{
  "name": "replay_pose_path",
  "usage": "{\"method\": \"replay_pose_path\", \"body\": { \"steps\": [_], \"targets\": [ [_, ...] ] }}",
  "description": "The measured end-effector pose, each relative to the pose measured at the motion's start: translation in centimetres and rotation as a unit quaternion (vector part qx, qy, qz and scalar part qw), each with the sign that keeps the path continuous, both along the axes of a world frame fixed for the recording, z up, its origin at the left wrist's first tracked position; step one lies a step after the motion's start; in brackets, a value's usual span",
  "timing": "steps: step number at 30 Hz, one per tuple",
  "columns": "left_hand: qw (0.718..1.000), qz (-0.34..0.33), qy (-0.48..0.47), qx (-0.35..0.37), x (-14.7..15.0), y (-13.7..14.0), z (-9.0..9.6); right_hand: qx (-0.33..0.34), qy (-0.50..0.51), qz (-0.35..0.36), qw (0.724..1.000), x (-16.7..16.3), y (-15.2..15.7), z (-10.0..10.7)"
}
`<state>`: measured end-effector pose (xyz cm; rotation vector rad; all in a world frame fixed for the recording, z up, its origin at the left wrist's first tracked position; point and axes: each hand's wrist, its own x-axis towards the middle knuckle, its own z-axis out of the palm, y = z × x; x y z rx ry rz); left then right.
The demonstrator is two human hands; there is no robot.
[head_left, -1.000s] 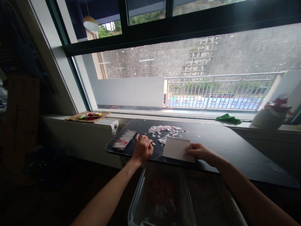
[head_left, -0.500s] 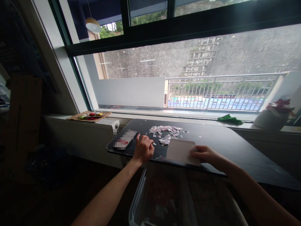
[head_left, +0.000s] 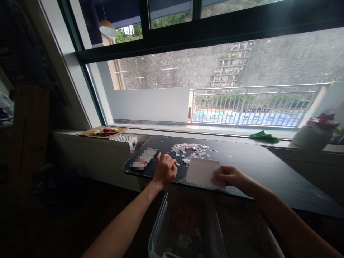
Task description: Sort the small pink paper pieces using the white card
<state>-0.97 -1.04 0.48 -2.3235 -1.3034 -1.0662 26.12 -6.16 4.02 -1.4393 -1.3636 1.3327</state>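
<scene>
My right hand (head_left: 231,175) is closed on the right edge of a flat white card-like sheet (head_left: 201,172), tilted over the table's front edge. Just beyond the sheet lies a loose heap of small pale paper scraps (head_left: 189,147), partly hidden by it. Between the heap and a phone (head_left: 146,157), my left hand (head_left: 165,168) rests at the table's edge, fingers curled. A small white scrap (head_left: 177,164) shows by its fingertips; whether they pinch anything is hidden. Below the edge stands a clear plastic bin (head_left: 158,225) with dim scraps inside.
The dark table (head_left: 258,172) stands against a window sill. On the sill are a green cloth (head_left: 264,136), a grey pot-like object (head_left: 310,136) and a brown board (head_left: 87,132) bearing colourful items. A white radiator (head_left: 107,154) is at left.
My right hand has moved slightly left with the white sheet, bringing it closer to my left hand. The left hand keeps its place and its curled shape.
</scene>
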Motion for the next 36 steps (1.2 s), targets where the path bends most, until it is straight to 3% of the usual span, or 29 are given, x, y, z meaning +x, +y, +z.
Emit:
{"method": "replay_pose_path", "body": {
  "steps": [7, 14, 20, 25, 29, 33, 36],
  "targets": [
    [1.000, 0.003, -0.001, 0.004, -0.1, 0.0, 0.0, 0.024, 0.013, -0.045, 0.999, 1.3, -0.2, -0.9],
    [1.000, -0.016, 0.022, 0.005, -0.2, 0.1, 0.0, 0.157, -0.032, -0.198, 0.967, 1.3, 1.7, -1.4],
    [0.999, -0.024, 0.035, 0.005, -0.5, -0.1, 0.2, 0.151, -0.052, -0.150, 0.976, 0.5, 2.0, -1.2],
    [0.987, -0.064, 0.145, 0.017, 0.6, -0.5, 1.7, 0.171, -0.090, -0.176, 0.965, 2.2, 0.6, -0.8],
    [0.985, -0.076, 0.151, -0.032, 2.7, -0.6, 2.4, 0.165, -0.065, -0.167, 0.970, 2.3, 0.4, -1.4],
    [0.978, -0.094, 0.154, -0.106, 3.4, -0.7, 2.1, 0.186, -0.116, -0.232, 0.948, 2.1, -0.1, -2.4],
    [0.975, -0.097, 0.144, -0.142, 3.1, -1.0, 2.0, 0.209, -0.121, -0.240, 0.940, 2.0, -0.6, -2.9]
  ]
}}
